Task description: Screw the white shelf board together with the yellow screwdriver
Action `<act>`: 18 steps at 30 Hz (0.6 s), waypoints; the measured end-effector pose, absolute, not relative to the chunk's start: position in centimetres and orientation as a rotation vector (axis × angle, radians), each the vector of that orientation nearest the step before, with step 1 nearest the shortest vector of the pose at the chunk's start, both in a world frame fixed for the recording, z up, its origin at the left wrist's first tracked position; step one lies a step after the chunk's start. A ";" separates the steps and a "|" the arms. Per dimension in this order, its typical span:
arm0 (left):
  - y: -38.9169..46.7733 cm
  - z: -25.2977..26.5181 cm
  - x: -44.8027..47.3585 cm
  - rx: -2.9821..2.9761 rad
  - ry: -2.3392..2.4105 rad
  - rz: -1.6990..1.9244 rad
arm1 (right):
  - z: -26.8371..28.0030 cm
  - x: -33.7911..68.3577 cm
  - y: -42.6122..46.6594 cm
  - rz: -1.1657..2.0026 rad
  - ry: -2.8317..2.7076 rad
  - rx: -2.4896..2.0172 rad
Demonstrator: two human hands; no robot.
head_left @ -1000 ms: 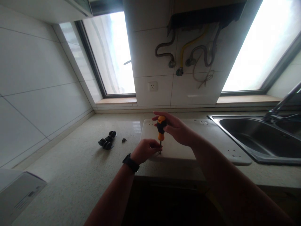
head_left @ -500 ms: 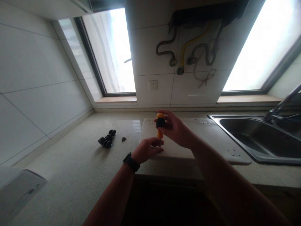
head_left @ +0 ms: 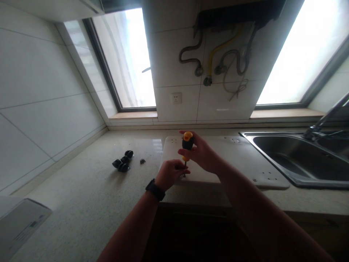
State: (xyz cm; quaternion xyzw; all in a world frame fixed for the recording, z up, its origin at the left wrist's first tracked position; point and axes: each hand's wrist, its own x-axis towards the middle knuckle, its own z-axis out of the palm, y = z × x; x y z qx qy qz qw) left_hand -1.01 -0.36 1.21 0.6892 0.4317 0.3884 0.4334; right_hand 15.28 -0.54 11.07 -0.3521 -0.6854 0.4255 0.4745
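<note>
My right hand [head_left: 200, 151] is wrapped round the yellow and black handle of a screwdriver [head_left: 187, 143], which stands nearly upright, tip down. My left hand [head_left: 171, 171], with a black watch on its wrist, has its fingers closed about the screwdriver's metal shaft, low down near the tip. Whether a screw is also between those fingers is too small to tell. The tip meets the near left part of a white board [head_left: 218, 160] with rounded corners and groups of small holes. Left of the board, black casters [head_left: 121, 162] lie in a cluster beside a small pile of dark screws [head_left: 142, 161].
A steel sink [head_left: 283, 156] with a faucet [head_left: 313, 131] is at the right. A white box [head_left: 24, 222] sits at the left front of the speckled countertop [head_left: 89, 203]. On the back wall are a socket [head_left: 176, 98] and hoses [head_left: 209, 62].
The screwdriver handle has tilted slightly, and my right hand's grip on it has shifted. My left fingers have moved a little, so more of the lower shaft shows. The view has shifted slightly.
</note>
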 end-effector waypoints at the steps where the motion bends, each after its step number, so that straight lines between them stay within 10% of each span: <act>1: -0.4 1.1 -0.9 1.695 1.077 0.983 | 11.2 15.3 -0.6 1.029 -1.674 -0.860; 18: 0.0 0.1 -0.7 1.648 1.097 1.036 | 11.6 15.3 -0.5 0.935 -1.723 -0.770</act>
